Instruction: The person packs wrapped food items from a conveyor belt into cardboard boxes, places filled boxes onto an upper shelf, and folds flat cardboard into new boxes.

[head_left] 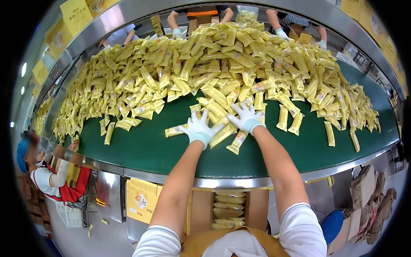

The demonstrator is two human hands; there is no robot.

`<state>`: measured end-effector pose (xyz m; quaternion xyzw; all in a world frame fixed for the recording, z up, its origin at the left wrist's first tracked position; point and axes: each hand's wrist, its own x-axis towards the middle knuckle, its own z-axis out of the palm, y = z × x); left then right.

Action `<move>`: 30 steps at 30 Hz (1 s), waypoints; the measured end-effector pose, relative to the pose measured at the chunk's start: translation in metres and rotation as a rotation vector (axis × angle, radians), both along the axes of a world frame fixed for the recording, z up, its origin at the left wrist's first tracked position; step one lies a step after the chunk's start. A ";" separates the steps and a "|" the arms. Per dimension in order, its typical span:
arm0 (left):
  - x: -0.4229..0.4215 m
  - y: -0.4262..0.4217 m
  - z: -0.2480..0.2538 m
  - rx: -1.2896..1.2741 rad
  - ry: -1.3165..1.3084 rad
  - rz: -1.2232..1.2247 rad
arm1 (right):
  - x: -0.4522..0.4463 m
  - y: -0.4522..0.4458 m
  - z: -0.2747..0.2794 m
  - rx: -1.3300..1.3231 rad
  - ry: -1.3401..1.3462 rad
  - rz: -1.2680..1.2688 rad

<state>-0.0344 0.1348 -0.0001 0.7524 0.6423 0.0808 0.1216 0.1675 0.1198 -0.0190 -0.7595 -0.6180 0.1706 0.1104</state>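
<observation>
Both my hands wear white gloves and rest on yellow wrapped snack packets at the near edge of a large heap [205, 60]. My left hand [201, 129] is open, fingers spread, beside a packet [173, 131] lying on the green belt [162, 158]. My right hand [247, 118] is also open with spread fingers, above a packet [237, 142] that points toward me. Between the hands, several packets [216, 112] lie slanted on one another. Parts of the packets under my palms are hidden.
Before my body stands an open carton [203, 214] with packets stacked inside. A yellow printed box [141, 200] is left of it, a blue stool [332, 226] right. One co-worker [60, 175] stands at left; other people's gloved hands [177, 33] are across the belt. A metal rim [222, 183] edges it.
</observation>
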 end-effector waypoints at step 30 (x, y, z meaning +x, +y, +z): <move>-0.066 -0.076 0.016 -0.104 0.025 -0.517 | 0.041 -0.226 0.033 0.323 0.130 0.395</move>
